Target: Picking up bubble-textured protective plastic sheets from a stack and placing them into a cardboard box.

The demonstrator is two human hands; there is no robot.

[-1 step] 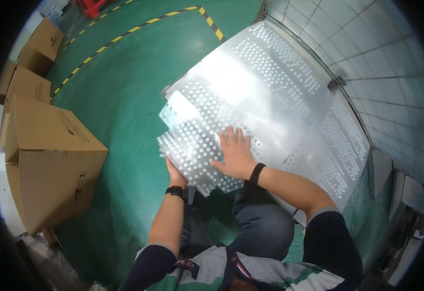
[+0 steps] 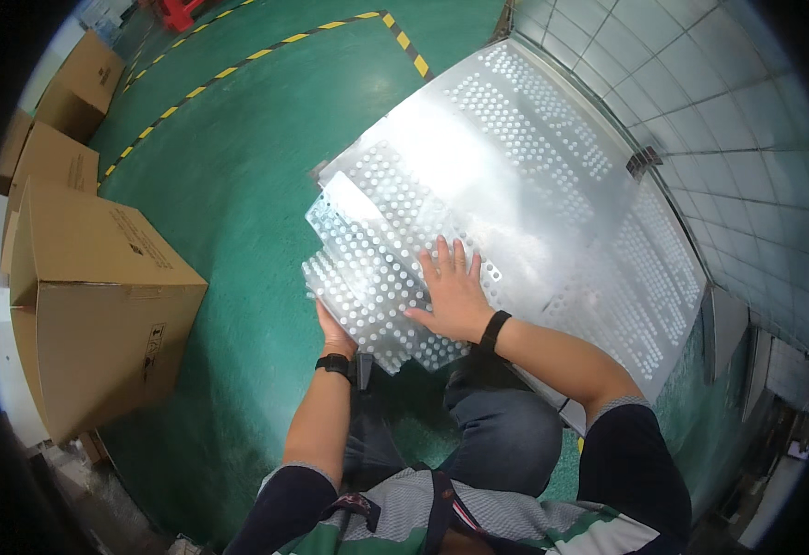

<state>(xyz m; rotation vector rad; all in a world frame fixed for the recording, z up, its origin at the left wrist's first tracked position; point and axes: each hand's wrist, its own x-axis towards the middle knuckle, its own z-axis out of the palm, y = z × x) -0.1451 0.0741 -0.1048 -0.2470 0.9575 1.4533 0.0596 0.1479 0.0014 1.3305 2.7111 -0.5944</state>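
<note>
A small stack of clear, shiny plastic sheets (image 2: 381,277) dotted with rows of round white spots sticks out over the near left edge of a silvery table (image 2: 478,194). My left hand (image 2: 335,331) grips its left edge from below; most of those fingers are hidden under it. My right hand (image 2: 456,301) lies flat on top, fingers spread, beside the stack's right side. More spotted areas spread across the tabletop; glare makes it hard to tell whether they are separate sheets.
Several brown cardboard boxes, the nearest one (image 2: 113,324) large, stand on the green floor (image 2: 238,213) to the left. A panelled, whitish wall (image 2: 747,166) borders the table's right side. Yellow-black tape (image 2: 280,44) marks the floor beyond.
</note>
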